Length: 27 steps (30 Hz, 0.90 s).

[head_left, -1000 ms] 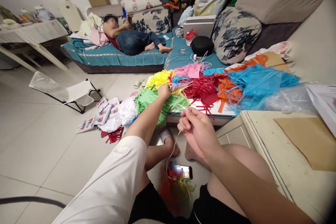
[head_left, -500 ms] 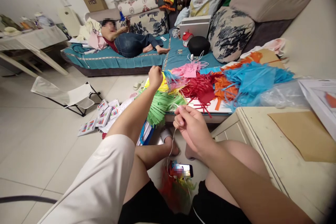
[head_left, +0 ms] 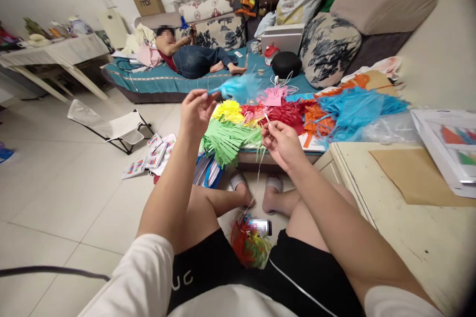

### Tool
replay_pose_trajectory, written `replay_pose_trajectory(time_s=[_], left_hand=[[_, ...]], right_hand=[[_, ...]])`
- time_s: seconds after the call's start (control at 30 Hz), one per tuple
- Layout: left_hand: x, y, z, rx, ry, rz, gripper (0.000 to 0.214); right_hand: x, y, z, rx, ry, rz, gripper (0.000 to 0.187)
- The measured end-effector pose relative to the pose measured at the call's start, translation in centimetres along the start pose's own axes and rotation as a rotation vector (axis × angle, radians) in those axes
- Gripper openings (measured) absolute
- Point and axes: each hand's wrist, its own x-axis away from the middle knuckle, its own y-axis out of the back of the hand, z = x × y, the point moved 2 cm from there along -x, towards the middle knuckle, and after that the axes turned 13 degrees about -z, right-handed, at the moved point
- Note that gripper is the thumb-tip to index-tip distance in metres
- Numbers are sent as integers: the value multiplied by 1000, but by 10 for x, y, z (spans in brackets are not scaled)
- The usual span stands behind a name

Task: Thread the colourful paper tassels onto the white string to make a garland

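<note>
My left hand [head_left: 197,113] is raised, its fingertips pinching the twisted end of a blue paper tassel [head_left: 240,88]. The tassel's strands fan out to the right and are blurred. Lower and to the right, my right hand [head_left: 284,144] pinches the end of a white string [head_left: 259,171], whose tip sticks up from the fingers. From there the string hangs down between my legs to a heap of coloured tassels [head_left: 245,245] beside a phone [head_left: 265,227]. Behind both hands lie fringed sheets: green [head_left: 225,139], yellow [head_left: 227,112], red [head_left: 288,116] and pink [head_left: 273,96].
Orange fringes [head_left: 319,123] and blue fringes [head_left: 360,109] lie further right. A cabinet [head_left: 386,242] with brown paper [head_left: 412,178] stands at my right. A folding chair [head_left: 111,126] and printed packets [head_left: 136,166] are left. Someone lies on the sofa [head_left: 148,89].
My left hand has moved left and turned, and the blue tassel now shows clearly in its fingers. My right hand has risen slightly, still holding the string. The view has shifted.
</note>
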Motion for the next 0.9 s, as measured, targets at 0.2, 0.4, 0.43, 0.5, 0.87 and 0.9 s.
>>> replay_pose_trajectory(time_s=[0.2,0.4,0.43,0.5,0.87,0.9], left_hand=[[55,35,26,120,279,-76,24],[75,50,39,165,334,-64,41],[77,52,41,151,333,-58,43],[84,54,44,99,333,-35,46],[135,5,60,-65,300,239,58],[137,3,60,-63,291,245,57]], right_hand=[[1,-2,-7,65,-34,56,39],[-2,2,-13,120,22,57,54],[-2,2,-13,128,30,54,54],[-2,1,-15,156,36,68,54],[4,-8,-36,260,11,127,49],[5,-8,-37,269,9,133,51]])
